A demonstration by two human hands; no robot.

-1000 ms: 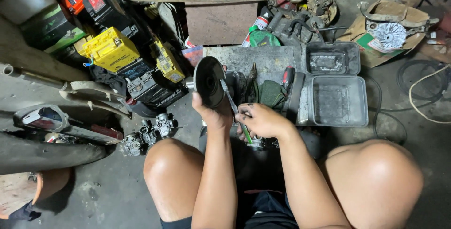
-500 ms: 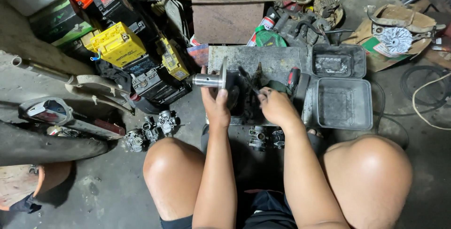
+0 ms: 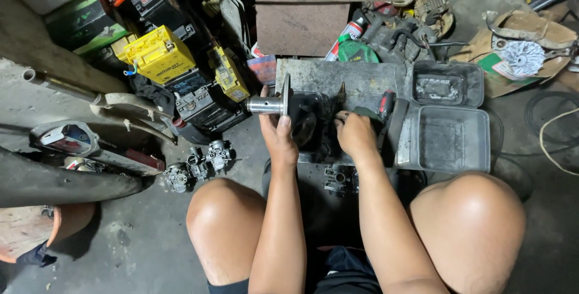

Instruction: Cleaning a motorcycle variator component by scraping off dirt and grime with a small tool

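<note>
L hand [image 3: 278, 137] is clamped around a grey metal disc-and-shaft part [image 3: 271, 104], holding it up w/ the shiny cylindrical shaft pointing left and the thin disc edge-on, just above the near-left corner of the dirty grey metal plate [image 3: 338, 77]. R hand [image 3: 357, 134] is curled, knuckles up, resting among the dark tools [image 3: 374, 110] in the middle of that plate; can't tell what it grips, if anything. Open grey metal tin [image 3: 449, 128] sits right of the R hand. Small carburettors [image 3: 199, 164] lie on the floor near-left; yellow battery [image 3: 158, 54] is far left.

To do it well, I'd judge: keep the shaft level, thumb firm behind the disc, and steady the wrist before bringing any tool in.
</note>
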